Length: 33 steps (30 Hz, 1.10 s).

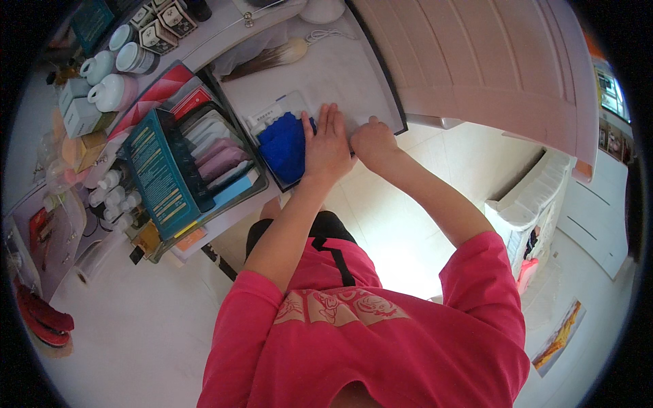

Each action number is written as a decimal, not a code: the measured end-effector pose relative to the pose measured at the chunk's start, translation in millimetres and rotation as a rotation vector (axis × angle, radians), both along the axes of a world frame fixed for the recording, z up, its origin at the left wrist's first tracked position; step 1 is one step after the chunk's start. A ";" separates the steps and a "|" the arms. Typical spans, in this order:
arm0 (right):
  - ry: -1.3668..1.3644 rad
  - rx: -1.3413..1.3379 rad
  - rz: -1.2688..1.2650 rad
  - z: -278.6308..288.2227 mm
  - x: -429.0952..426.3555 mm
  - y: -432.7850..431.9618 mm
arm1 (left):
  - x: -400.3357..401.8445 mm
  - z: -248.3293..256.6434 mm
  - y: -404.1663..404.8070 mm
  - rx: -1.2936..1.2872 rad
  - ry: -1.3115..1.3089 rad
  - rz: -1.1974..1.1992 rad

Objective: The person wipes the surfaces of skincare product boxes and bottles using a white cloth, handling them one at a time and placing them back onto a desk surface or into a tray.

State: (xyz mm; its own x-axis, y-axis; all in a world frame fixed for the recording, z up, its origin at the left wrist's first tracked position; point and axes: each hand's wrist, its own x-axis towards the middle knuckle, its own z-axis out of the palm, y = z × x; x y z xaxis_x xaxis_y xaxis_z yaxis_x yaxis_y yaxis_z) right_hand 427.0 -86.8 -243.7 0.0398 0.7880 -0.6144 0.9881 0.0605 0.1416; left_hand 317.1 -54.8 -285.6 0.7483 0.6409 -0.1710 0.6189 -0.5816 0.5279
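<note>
My left hand [329, 148] lies palm down with its fingers stretched out, at the right edge of a crumpled blue cloth [285, 148]. Close beside it, at the front rim of an open shallow drawer or box [336, 66], is my right hand [374, 140], its fingers curled; what they hold, if anything, is hidden. Partly under the blue cloth lies a clear packet [273, 111] bearing writing. A soft brush-like thing [278, 56] with brown and cream bristles and a coiled white cord [324, 34] lie farther back.
At the left, a teal box [158, 176] with writing leans by a tray of pink and white packets [222, 158]. White jars [133, 58] and small bottles [115, 196] stand beyond. A pinkish panel [469, 66] rises at the right. A red hairbrush [43, 316] lies far left.
</note>
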 end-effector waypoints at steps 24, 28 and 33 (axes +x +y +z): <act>0.623 0.074 -0.290 28.1 35.9 6.9 | -1.5 14.3 2.1 -0.042 0.056 -0.019; 0.984 0.345 -0.969 68.4 36.2 -8.2 | -5.6 27.6 5.9 -0.054 0.018 -0.085; 2.023 0.265 -1.596 116.4 15.8 -39.8 | -16.5 78.7 18.1 -0.042 -0.243 -0.084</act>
